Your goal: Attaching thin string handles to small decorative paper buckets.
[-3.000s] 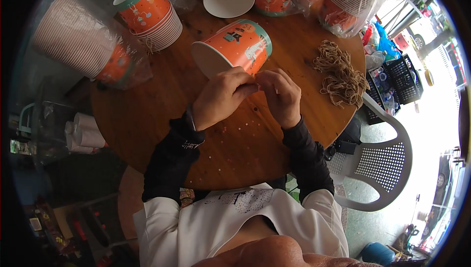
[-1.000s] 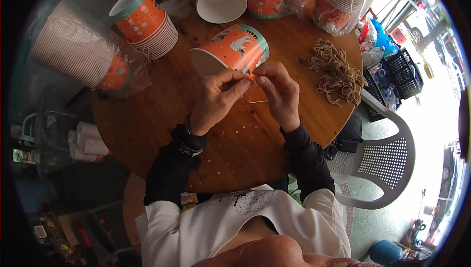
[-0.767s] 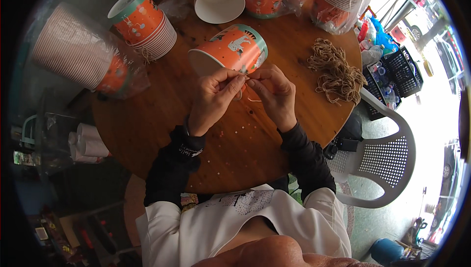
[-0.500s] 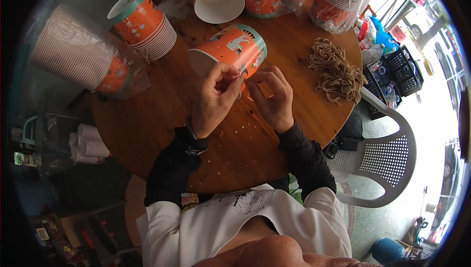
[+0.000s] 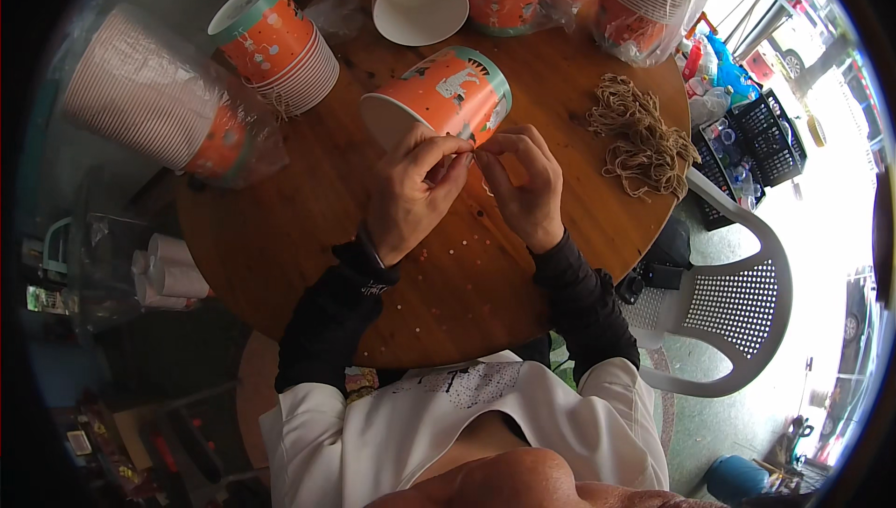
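Note:
An orange paper bucket point(image 5: 455, 90) with a green band and printed figures lies on its side on the round wooden table point(image 5: 308, 219). Against its near side, my left hand point(image 5: 416, 189) and my right hand point(image 5: 525, 181) meet fingertip to fingertip. Both pinch thumb against forefinger on what looks like a thin cord point(image 5: 486, 188); a short pale bit of it shows below the fingertips. Where it meets the bucket is hidden by my fingers. A tangled heap of tan cords point(image 5: 637, 139) rests on the table to the right.
Nested orange buckets point(image 5: 278, 46) lean at the left beside a plastic-wrapped stack point(image 5: 140, 88). A white-lined bucket point(image 5: 422, 9) and more wrapped stacks point(image 5: 644, 0) line the far edge. Small paper dots lie before me. At the right stand a white plastic chair point(image 5: 733, 307) and black crates point(image 5: 765, 139).
My fingertips have drawn together at the bucket's near side, the left hand shifting slightly right and the right hand closing its pinch. The bucket has barely moved.

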The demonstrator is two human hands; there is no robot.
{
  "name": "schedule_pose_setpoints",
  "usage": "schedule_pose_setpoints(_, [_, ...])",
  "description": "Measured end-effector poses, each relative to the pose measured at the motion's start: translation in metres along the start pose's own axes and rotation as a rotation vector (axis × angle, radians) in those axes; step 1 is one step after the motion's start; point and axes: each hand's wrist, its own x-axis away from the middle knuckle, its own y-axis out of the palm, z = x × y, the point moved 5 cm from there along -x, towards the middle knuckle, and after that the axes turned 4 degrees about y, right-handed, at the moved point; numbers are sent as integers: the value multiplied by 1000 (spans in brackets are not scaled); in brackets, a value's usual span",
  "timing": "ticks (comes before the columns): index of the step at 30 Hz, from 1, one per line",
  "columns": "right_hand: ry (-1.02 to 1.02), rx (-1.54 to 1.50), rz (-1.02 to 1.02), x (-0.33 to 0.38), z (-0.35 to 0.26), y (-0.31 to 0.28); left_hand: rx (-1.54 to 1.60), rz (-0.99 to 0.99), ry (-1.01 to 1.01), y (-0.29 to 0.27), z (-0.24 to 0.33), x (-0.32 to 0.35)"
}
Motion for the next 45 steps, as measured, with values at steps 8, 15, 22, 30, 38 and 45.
schedule_pose_setpoints(8, [-83, 46, -30, 1, -3, 4, 474, -99, -262, 7, -15, 2])
schedule_pose_setpoints(15, [50, -66, -12, 2, 0, 6, 831, -51, -461, 17, -27, 10])
schedule_pose_setpoints(22, [139, -170, -5, 6, 5, 6, 956, -65, -587, 24, -20, 13])
schedule_pose_setpoints(30, [336, -468, -70, 7, 19, 9, 994, -158, -524, 24, -18, 9])
schedule_pose_setpoints(38, [281, -704, -52, 5, 11, 1, 898, -52, -443, 20, -22, 8])
schedule_pose_setpoints(45, [202, -456, -108, 3, 9, 1, 637, -76, -281, 17, -14, 5])
